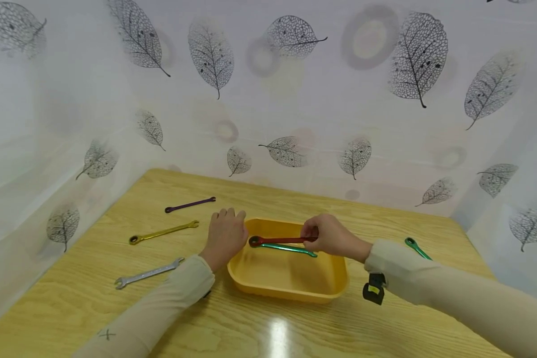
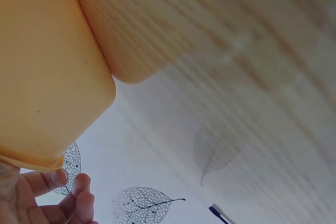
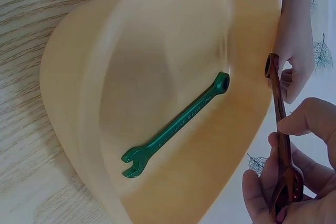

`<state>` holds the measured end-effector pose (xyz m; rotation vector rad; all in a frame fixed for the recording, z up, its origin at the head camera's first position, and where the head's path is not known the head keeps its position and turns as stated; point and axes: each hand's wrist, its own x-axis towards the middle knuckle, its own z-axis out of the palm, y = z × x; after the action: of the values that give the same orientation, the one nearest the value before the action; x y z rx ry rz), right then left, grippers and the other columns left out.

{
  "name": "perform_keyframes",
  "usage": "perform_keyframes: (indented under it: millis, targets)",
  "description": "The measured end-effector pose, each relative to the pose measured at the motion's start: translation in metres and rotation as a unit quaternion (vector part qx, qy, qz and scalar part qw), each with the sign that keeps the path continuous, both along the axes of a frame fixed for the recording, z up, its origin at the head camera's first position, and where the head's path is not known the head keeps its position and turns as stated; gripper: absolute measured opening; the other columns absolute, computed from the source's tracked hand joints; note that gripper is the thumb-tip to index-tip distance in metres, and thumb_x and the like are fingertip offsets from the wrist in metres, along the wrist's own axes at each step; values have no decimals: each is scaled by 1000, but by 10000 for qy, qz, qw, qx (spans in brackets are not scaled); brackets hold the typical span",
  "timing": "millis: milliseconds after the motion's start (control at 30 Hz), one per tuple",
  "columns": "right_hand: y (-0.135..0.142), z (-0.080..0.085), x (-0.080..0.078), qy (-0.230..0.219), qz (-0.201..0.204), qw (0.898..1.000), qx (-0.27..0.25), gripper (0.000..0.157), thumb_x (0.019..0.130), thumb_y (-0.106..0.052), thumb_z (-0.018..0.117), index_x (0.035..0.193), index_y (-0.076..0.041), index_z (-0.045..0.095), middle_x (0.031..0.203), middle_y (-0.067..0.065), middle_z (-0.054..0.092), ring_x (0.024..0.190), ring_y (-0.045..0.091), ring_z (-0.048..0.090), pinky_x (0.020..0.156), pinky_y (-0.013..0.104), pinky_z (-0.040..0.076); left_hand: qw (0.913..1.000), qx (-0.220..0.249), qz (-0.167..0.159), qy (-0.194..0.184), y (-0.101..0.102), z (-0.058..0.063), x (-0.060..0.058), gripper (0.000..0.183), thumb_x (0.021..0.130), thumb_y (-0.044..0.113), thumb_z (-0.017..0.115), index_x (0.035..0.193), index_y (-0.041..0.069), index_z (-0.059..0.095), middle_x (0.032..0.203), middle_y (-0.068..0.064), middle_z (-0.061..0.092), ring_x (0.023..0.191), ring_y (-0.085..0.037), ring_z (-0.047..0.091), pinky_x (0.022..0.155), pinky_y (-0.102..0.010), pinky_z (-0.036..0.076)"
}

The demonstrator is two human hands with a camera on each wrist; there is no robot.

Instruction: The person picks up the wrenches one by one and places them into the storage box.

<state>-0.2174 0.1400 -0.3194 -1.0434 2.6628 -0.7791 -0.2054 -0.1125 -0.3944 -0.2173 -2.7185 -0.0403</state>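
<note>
Over a yellow plastic tray (image 1: pixel 291 294), my right hand (image 1: pixel 335 237) pinches a red combination wrench (image 1: pixel 277 240) near its open end, between thumb and fingers. The wrench's ring end points left toward my other hand. A green combination wrench (image 3: pixel 178 129) lies on the tray floor, apart from the red one in the right wrist view. My left hand (image 1: pixel 225 236) grips the tray's left rim. In the left wrist view its curled fingers (image 2: pixel 44 182) show at the rim, beside the tray's outer wall.
Left of the tray, a purple wrench (image 1: pixel 190 205), a gold wrench (image 1: pixel 165 232) and a silver wrench (image 1: pixel 149 273) lie spaced out on the wooden table (image 1: pixel 232 333). Another green wrench (image 1: pixel 418 248) lies at the right, partly behind the right sleeve. A leaf-patterned sheet (image 1: pixel 313 99) stands behind the table.
</note>
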Motion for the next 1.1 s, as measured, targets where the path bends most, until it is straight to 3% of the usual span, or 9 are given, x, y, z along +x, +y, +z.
perform_keyframes:
  millis: [367, 1100]
  targets:
    - [-5, -7, -7, 99, 219, 9997, 96, 6, 78, -3, 69, 82, 1, 70, 71, 5, 67, 60, 4, 54, 58, 19, 47, 10000, 25, 21, 14, 1, 1, 2, 11, 85, 20, 61, 85, 9, 60, 78, -10, 59, 70, -24, 52, 67, -37, 43]
    - [-21, -13, -13, 12, 256, 9987, 452, 4, 76, -4, 69, 78, 0, 70, 70, 5, 67, 59, 5, 53, 57, 19, 46, 10000, 27, 52, 2, 1, 1, 0, 12, 85, 20, 60, 83, 9, 58, 76, -9, 58, 68, -23, 49, 66, -37, 42]
